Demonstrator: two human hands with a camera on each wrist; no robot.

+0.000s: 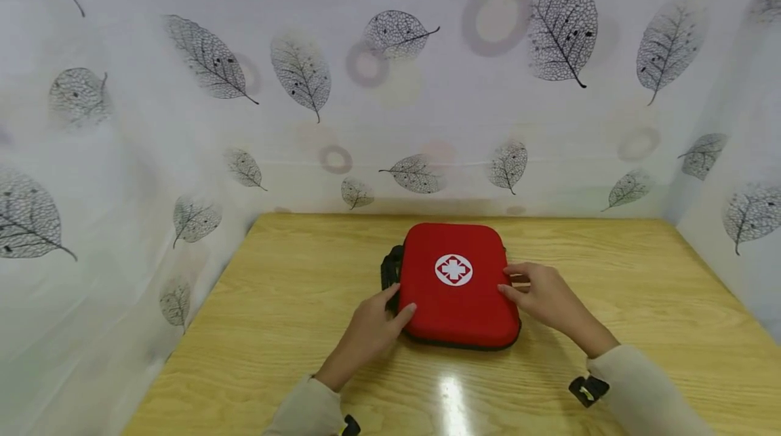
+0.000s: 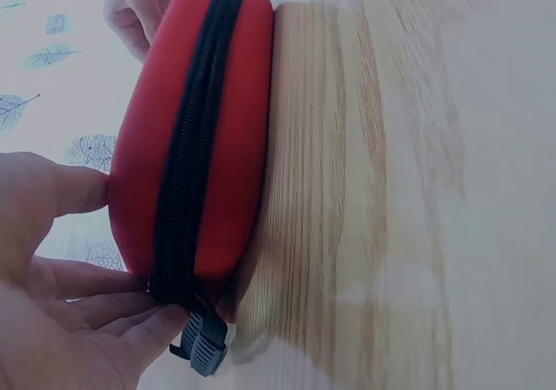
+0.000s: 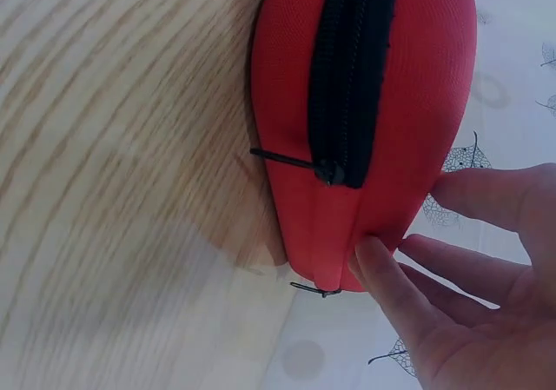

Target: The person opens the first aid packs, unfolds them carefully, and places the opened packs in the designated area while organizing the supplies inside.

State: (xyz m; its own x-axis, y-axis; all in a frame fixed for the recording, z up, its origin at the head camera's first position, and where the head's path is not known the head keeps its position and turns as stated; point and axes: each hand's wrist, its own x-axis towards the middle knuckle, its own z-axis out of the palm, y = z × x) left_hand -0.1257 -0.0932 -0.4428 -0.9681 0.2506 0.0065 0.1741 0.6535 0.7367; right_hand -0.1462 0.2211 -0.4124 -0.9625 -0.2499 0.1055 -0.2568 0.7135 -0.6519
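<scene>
A red first aid case (image 1: 454, 314) with a white cross emblem lies flat on the wooden table. My left hand (image 1: 372, 327) holds its left side, thumb on the lid's edge. In the left wrist view, the fingers (image 2: 95, 307) of that hand touch the side by the black zipper (image 2: 193, 138) and strap buckle (image 2: 207, 342). On the opposite side, my right hand (image 1: 546, 293) holds the edge between thumb and fingers. The right wrist view shows those fingers (image 3: 395, 290) against the red side, below a zipper pull (image 3: 287, 158).
The light wooden table (image 1: 293, 266) extends around the case. A pale cloth (image 1: 390, 117) printed with leaves hangs behind and along both sides. A black carry strap (image 1: 390, 270) sticks out at the case's left.
</scene>
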